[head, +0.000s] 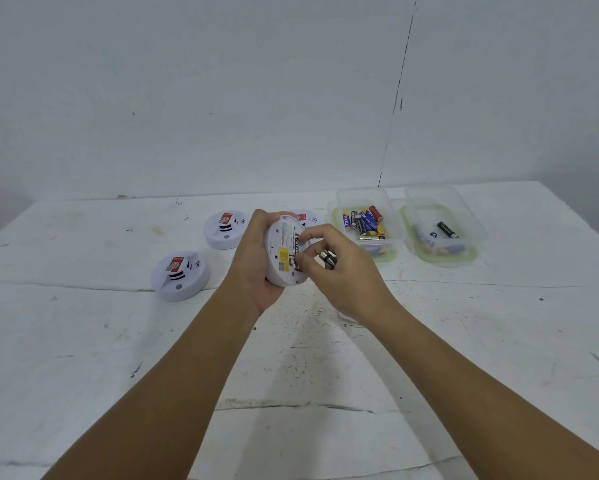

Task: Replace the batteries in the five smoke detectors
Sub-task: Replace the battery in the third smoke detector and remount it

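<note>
Both forearms reach in from the bottom edge; left hand (256, 258) grips a white smoke detector (286, 252) w/ fingers curled round its rim, held off the table (83, 341), back side tilted toward the right hand (339, 268). That hand pinches at the battery bay w/ fingertips while a couple of batteries (327, 258) sit tucked in its curled fingers — can't tell old or new. Step looks like the battery swap on this unit; next move prob needs a cell lined up w/ the bay, polarity right, then pressed in. Count: 4 detectors visible — 1 held, 3 on table, one (181, 276) nearest, one (226, 229) behind, one (305, 216) mostly hidden; 5th not in view. 2 clear tubs: left tub (367, 199) w/ approx a dozen batteries, right tub (443, 199) w/ only a few.
</note>
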Available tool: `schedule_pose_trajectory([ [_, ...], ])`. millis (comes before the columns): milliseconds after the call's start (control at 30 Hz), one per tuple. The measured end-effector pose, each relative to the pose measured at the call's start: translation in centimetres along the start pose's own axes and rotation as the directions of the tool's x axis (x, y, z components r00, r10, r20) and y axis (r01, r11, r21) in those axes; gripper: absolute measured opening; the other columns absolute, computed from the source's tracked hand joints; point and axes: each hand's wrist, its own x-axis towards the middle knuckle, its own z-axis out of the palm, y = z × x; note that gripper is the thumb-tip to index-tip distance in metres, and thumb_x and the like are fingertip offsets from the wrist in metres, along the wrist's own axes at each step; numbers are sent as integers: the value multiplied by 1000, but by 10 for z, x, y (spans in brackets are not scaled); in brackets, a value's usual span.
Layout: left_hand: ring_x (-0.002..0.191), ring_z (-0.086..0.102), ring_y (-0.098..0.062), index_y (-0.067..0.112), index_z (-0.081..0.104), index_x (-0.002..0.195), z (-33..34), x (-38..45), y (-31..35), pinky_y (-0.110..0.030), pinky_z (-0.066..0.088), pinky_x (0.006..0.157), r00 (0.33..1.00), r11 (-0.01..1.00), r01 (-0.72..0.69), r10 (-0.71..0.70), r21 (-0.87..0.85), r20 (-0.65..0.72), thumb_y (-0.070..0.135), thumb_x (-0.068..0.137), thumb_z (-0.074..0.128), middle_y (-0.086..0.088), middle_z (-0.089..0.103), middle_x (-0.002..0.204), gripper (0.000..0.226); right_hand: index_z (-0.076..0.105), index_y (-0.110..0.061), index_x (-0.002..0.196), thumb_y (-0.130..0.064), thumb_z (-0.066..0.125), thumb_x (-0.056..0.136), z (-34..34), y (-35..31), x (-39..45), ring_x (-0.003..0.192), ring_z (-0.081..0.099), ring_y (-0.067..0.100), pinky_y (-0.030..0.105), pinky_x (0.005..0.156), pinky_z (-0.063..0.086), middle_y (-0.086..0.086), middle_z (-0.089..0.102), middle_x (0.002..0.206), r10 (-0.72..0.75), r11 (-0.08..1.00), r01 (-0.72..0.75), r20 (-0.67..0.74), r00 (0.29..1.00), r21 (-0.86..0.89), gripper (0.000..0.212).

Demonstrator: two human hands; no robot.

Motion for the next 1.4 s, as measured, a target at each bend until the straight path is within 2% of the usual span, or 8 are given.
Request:
schedule_pose_trajectory([
  [67, 71, 52, -20, 21, 67, 89, 2, -1, -1, -31, 40, 67, 1000, 1000, -7, 8, -8, 12, 34, 92, 50, -3, 60, 82, 21, 64, -34, 112, -29, 66, 101, 0, -1, 0, 72, 66, 12, 24, 62, 48, -9, 73, 89, -6, 1000, 6, 2, 1000, 7, 12],
  [167, 69, 51, -20, 20, 68, 89, 4, -2, -4, -30, 41, 66, 1000, 1000, -18, 18, -4, 13, 33, 93, 49, -3, 59, 81, 23, 64, -27, 111, -23, 62, 104, 0, -1, -3, 68, 62, 0, 12, 58, 41, -7, 72, 88, -14, 1000, 13, 16, 1000, 15, 9],
  [233, 68, 49, -20, 21, 69, 88, 5, -3, -4, -31, 41, 67, 1000, 1000, -15, 15, 9, 4, 34, 93, 50, -3, 58, 80, 23, 63, -27, 114, -21, 61, 105, 0, 0, -5, 68, 62, -4, 10, 58, 41, -7, 73, 90, -3, 999, 3, 21, 1000, 34, 12],
  [433, 70, 49, -20, 21, 67, 87, 8, -3, -6, -31, 44, 64, 1000, 999, -7, 8, 52, -15, 36, 92, 54, -3, 55, 80, 20, 62, -31, 113, -24, 58, 105, -2, 3, -5, 67, 63, 7, 17, 53, 42, -6, 74, 92, 16, 998, -15, -2, 1000, 58, 11],
  [800, 70, 52, -17, 20, 64, 81, 8, 0, -17, -29, 45, 59, 998, 997, 52, -49, 61, -47, 38, 87, 57, -2, 54, 77, 21, 59, -25, 107, -22, 54, 107, -6, 5, -5, 59, 57, -2, 14, 50, 39, -1, 72, 89, 31, 999, -32, 17, 999, 17, 6],
  [1000, 69, 50, -19, 19, 64, 82, 8, 1, -15, -30, 42, 60, 997, 998, 27, -22, 65, -71, 38, 90, 55, -3, 53, 79, 22, 62, -29, 107, -21, 59, 104, -3, 8, -8, 57, 56, -3, 13, 48, 38, -3, 73, 96, 80, 991, -81, 14, 997, 110, 9],
  [1167, 65, 50, -17, 19, 63, 83, 13, -1, -15, -30, 43, 62, 997, 997, 23, -17, 69, -73, 36, 91, 55, -2, 54, 76, 20, 64, -30, 106, -25, 58, 105, -4, 10, -5, 58, 56, -2, 15, 48, 38, -2, 73, 87, 80, 988, -78, -18, 997, 131, 8],
  [1400, 67, 53, -17, 17, 64, 89, 14, -2, -19, -30, 46, 64, 996, 998, 56, -54, 24, -69, 35, 89, 57, -2, 56, 77, 19, 64, -25, 103, -22, 57, 105, -8, 11, -4, 55, 53, 1, 13, 49, 35, -5, 68, 75, 26, 999, -25, -40, 999, 35, 9],
])
